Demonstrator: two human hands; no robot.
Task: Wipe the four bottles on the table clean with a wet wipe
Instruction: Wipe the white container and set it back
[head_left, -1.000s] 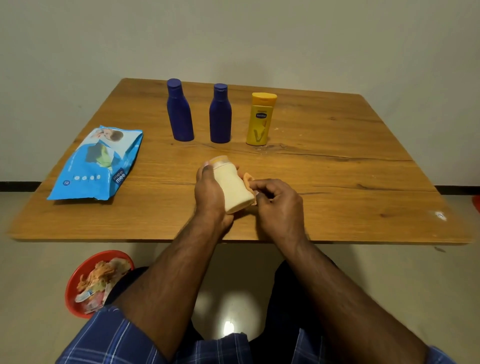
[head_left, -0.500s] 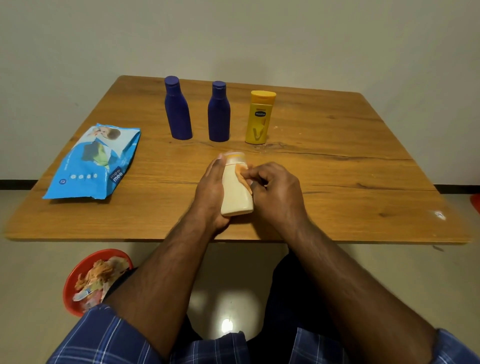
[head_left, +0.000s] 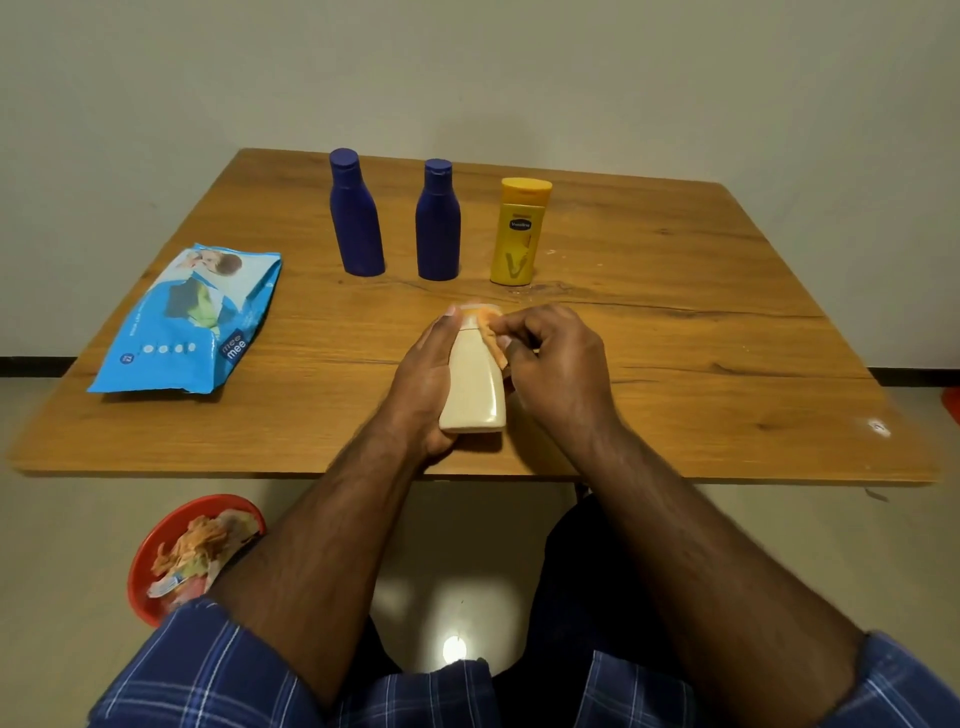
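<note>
Nearest the person, both forearms reach forward over the table edge (head_left: 311, 467). The left hand (head_left: 423, 384) wraps its fingers round the cream bottle (head_left: 475, 387) from the left side, thumb near the cap, holding it above the near middle of the table with the base toward the person and the cap pointing away. The right hand (head_left: 556, 364) sits just to the right of the bottle, fingers curled, pinching a small orange-stained wipe (head_left: 491, 338) against the bottle's shoulder and neck.

To do this step well, I would judge that the left hand should hold firm low on the body and turn the bottle bit by bit, so the wipe reaches every side, including the face now hidden under the palm. The neck groove and cap rim likely hold the most dirt, so short firm strokes there make sense. The wipe looks folded small and soiled; a cleaner fold may help.

Farther out, three bottles stand upright in a row, apart from each other: a taller blue bottle (head_left: 356, 213), a second blue bottle (head_left: 438, 221) and a yellow bottle (head_left: 516, 234). Whether these are wiped yet cannot be told. A blue pack of wipes (head_left: 187, 322) lies flat on the left side of the table.
</note>
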